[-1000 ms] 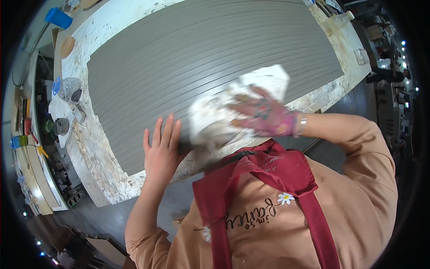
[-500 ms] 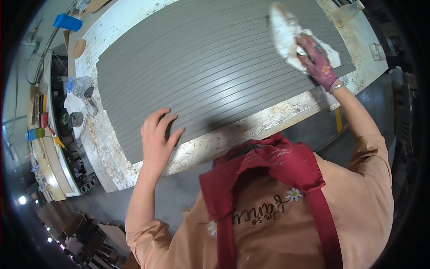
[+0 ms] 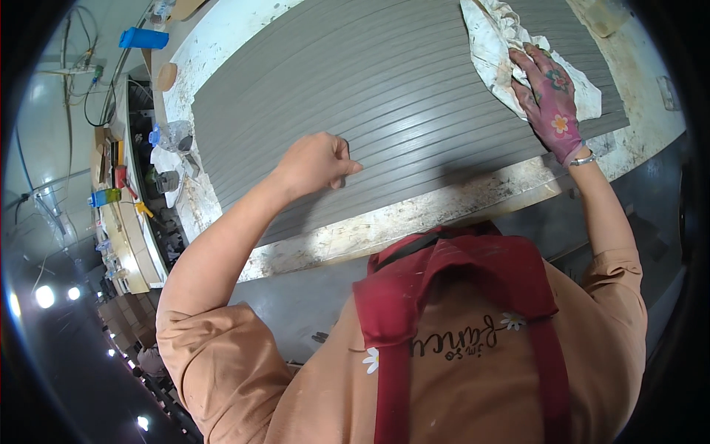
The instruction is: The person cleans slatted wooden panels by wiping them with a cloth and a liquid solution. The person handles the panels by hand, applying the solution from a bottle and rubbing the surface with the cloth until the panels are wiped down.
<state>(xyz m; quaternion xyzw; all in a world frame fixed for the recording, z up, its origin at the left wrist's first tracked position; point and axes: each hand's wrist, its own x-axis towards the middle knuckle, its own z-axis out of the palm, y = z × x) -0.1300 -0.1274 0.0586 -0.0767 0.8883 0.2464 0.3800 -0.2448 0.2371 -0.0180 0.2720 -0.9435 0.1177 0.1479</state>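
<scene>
A large grey panel (image 3: 318, 81) with parallel grooves lies flat on the worktable. At its right end my right hand (image 3: 549, 100), in a stained pink glove with flower motifs, presses on a crumpled white rag (image 3: 489, 59) and grips it against the surface. The rag spreads out beyond my fingers on both sides. My bare left hand (image 3: 316, 163) is over the panel's near left part, its fingers curled into a loose fist with the thumb sticking out. Nothing shows in it; whether it touches the panel I cannot tell.
The worktable's stained white edge (image 3: 296, 255) shows along the panel's near side. On the left are a clear bottle with a blue cap (image 3: 174, 137), a round tan lid (image 3: 167, 76) and a blue container (image 3: 144, 38). A shelf (image 3: 126, 244) stands further left.
My left hand has moved right and farther over the panel, its spread fingers now curled. My right hand stays on the rag, which lies flatter. The whole view has shifted slightly.
</scene>
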